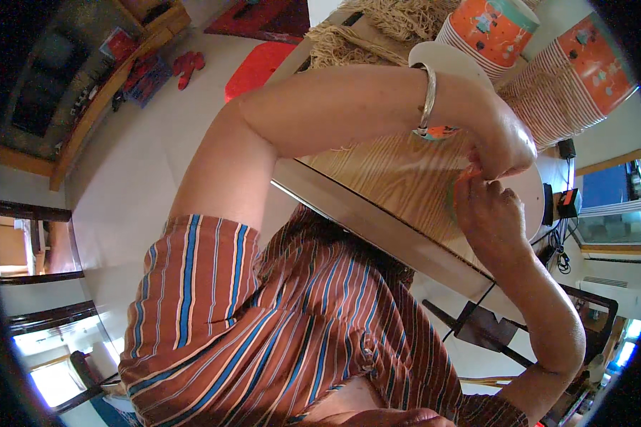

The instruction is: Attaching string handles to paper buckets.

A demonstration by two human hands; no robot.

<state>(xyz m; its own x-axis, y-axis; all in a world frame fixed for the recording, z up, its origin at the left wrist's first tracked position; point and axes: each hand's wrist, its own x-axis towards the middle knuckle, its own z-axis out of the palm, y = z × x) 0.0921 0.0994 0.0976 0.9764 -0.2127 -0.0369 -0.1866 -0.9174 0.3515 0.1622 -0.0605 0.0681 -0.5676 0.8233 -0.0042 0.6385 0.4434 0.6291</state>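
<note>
- Pale floor tiles (142, 164) are filling the left of the frame as we are looking down over our own striped shirt (263, 334) toward a wooden table (399, 178).
- At far left, a dark low cabinet (64, 92) is standing along the wall, and a pair of red slippers (187, 65) is lying on the floor just beside its end.
- Moving right, a red stool (260, 67) is sitting on the floor near the table's far corner, with a heap of straw-coloured fibre (377, 28) resting on the tabletop beyond it.
- Our left arm, wearing a silver bangle (427, 96), is crossing over the table from the left, and our left hand (506, 142) is curling shut, its fingers pinching a small orange piece (470, 171).
- Just below it, our right hand (491, 213) is coming up from the lower right, fingertips closed on the same orange piece, so both hands are meeting over the table's right end; we cannot tell what the piece is.
- A pale round plate (441, 57) is showing behind our left forearm, and a small orange-and-teal scrap (438, 132) is lying on the wood under the wrist.
- Above and to the right, two stacks of orange paper cups (541, 50) are lying tilted on the tabletop, well apart from our hands.
- At far right, black chargers and cables (563, 206) are trailing by the table's edge.
</note>
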